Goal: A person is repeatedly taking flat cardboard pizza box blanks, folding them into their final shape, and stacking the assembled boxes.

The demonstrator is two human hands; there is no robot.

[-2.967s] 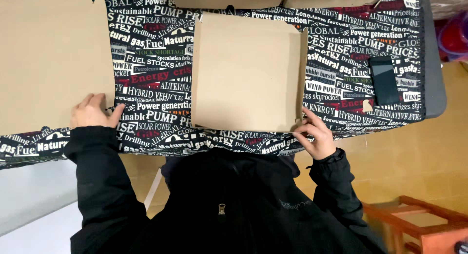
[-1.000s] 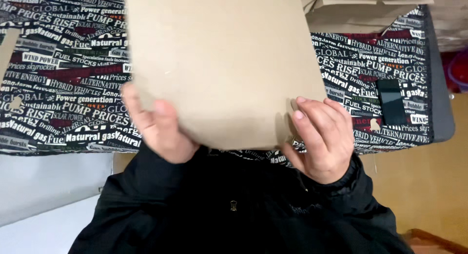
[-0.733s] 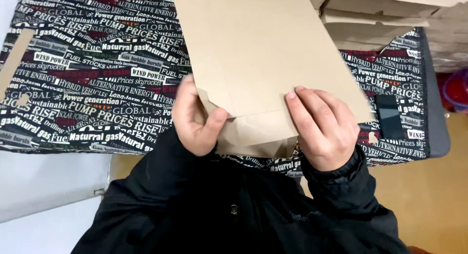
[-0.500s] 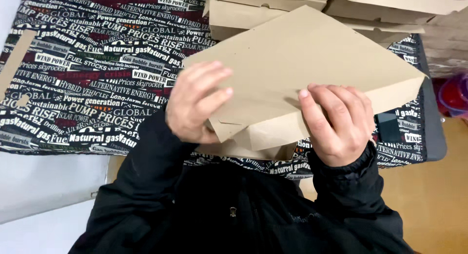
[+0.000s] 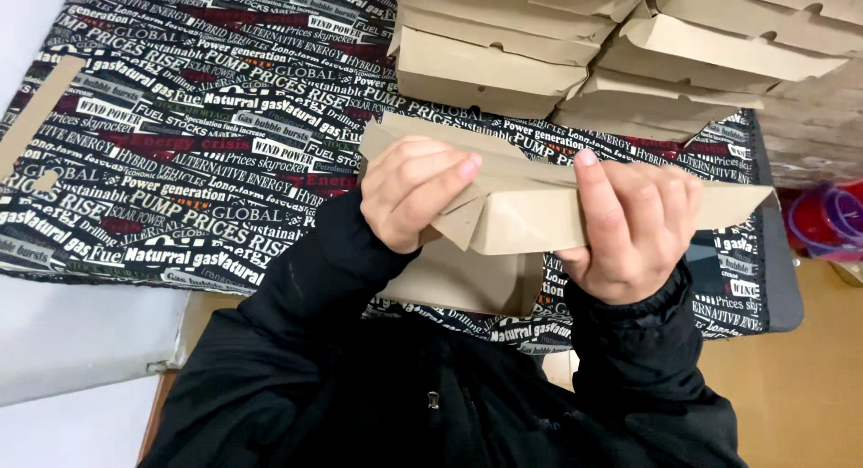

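I hold a half-folded brown cardboard box (image 5: 530,218) in the air, close to my chest and above the near edge of the table with the printed cloth (image 5: 180,162). My left hand (image 5: 413,191) grips its left end with the fingers curled over a folded flap, and my right hand (image 5: 629,225) clasps its right part, so the box lies between both hands. Behind it, stacks of finished cardboard boxes (image 5: 575,45) stand on the table, and a flat cardboard piece (image 5: 36,117) lies far at the left.

folded box (image 5: 539,221) between hands, stacked boxes (image 5: 503,54) behind, on tablecloth (image 5: 180,162)
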